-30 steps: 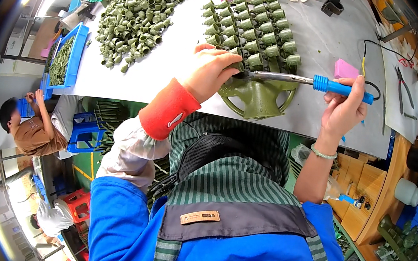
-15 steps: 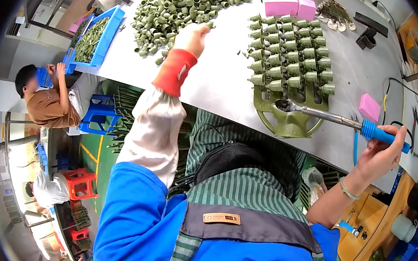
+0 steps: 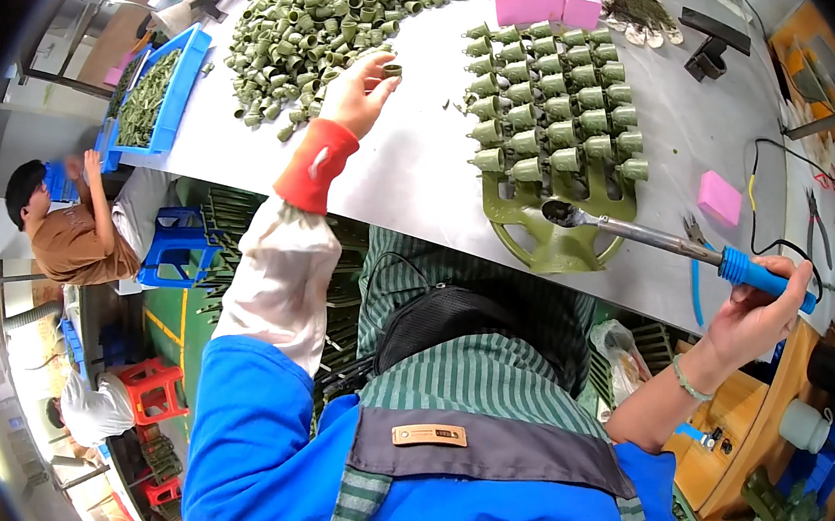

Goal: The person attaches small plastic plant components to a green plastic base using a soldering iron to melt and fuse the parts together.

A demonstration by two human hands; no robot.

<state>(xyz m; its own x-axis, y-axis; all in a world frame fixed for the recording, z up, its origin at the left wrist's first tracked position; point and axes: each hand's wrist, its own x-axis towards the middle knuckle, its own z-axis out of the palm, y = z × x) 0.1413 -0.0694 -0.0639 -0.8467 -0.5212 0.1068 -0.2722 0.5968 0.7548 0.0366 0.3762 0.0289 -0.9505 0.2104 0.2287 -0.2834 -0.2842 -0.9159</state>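
Observation:
My left hand (image 3: 352,101) pinches a small dark green plastic cup (image 3: 392,70) between thumb and fingers, over the table beside a heap of similar green cups (image 3: 303,44). In my right hand (image 3: 759,318) is a soldering iron (image 3: 656,239) with a ribbed blue handle, gripped near its back end. Its dark, blackened tip is over the curved near end of an olive-green plastic moulding (image 3: 564,250). Rows of green cups (image 3: 566,159) lie on their sides on that moulding, most with their mouths facing right.
Pink blocks (image 3: 528,5) stand behind the rows, and another pink block (image 3: 719,197) lies to the right. Pliers (image 3: 698,237) and the iron's black cord (image 3: 755,182) lie at the right. Beyond the heap sits a blue tray (image 3: 186,78) of green parts. A co-worker (image 3: 74,227) sits at the left.
My left hand has drawn back a little from the heap, and the cup in its fingers now shows clearly. The whole view has shifted slightly; my right hand keeps its hold on the iron.

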